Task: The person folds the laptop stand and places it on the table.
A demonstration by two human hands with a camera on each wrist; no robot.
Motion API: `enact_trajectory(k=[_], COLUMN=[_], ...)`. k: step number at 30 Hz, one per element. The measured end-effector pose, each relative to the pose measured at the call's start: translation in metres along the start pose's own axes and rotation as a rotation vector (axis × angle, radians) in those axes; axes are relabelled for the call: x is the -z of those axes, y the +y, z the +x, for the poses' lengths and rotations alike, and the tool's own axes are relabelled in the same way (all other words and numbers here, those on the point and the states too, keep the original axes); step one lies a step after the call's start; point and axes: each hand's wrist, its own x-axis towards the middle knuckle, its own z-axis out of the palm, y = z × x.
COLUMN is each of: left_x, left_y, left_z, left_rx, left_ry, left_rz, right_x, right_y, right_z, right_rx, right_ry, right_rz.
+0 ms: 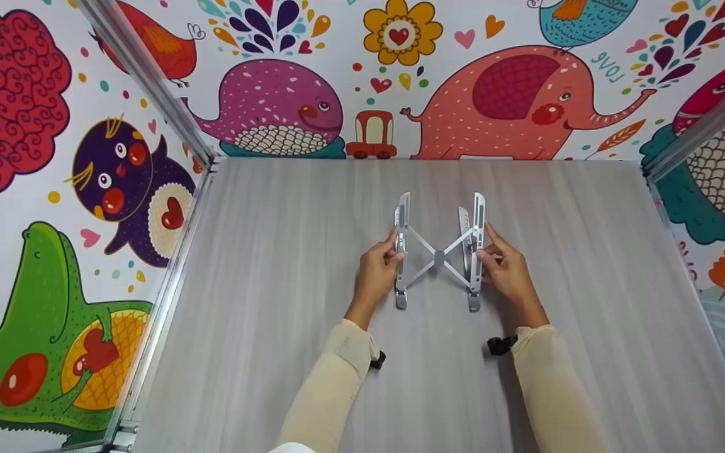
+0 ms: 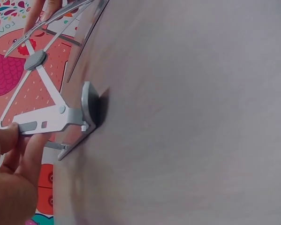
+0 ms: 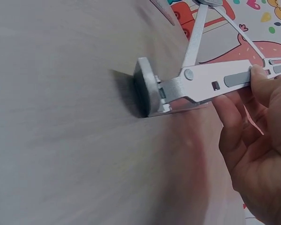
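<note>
Nearest me, two grey end hooks (image 1: 401,301) of the folding stand (image 1: 439,258) project past my grip, over the table (image 1: 274,314).

Grip state: my left hand (image 1: 375,272) pinches the left rail (image 1: 399,270) between thumb and fingers; my right hand (image 1: 508,270) pinches the right rail (image 1: 476,277), thumb on one face, fingers against the other.

Caution: unequal force from the two hands could skew the rails and bind the cross arms (image 1: 422,240). Pressing a rail down could, in my judgement, trap a finger against the base leg (image 1: 465,233). Pulling on one side alone could slide or tip the assembly.

Position: the stand lies between my hands, one rail at each; its hub sits about midway, touching neither hand. Beyond my fingers, the far rail ends point toward the printed wall (image 1: 343,38), apart from it.
</note>
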Motion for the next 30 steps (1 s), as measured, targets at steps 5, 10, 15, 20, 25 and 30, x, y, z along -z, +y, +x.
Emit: enact_trajectory(k=[5, 10, 15, 20, 25, 30], left_x=[-0.002, -0.004, -0.008, -0.015, -0.021, -0.029], left_y=[0.002, 0.004, 0.005, 0.007, 0.008, 0.011], left_z=[0.0, 0.001, 0.0, -0.002, -0.002, -0.003], left_rx=[0.005, 0.007, 0.021, -0.01, -0.048, -0.047], left_ry=[0.011, 0.027, 0.031, 0.029, 0.043, 0.034], left_rz=[0.035, 0.052, 0.076, 0.071, 0.085, 0.115], right_x=[0.001, 0.002, 0.0, -0.004, -0.009, -0.017], right_y=[-0.014, -0.036, -0.03, -0.009, -0.006, -0.01], right_z=[-0.004, -0.008, -0.007, -0.001, -0.002, -0.004], right_rx=[-0.019, -0.005, -0.002, 0.018, 0.034, 0.035], right_ry=[-0.013, -0.036, -0.047, -0.026, 0.0, 0.009], right_rz=[0.002, 0.011, 0.023, 0.012, 0.014, 0.033])
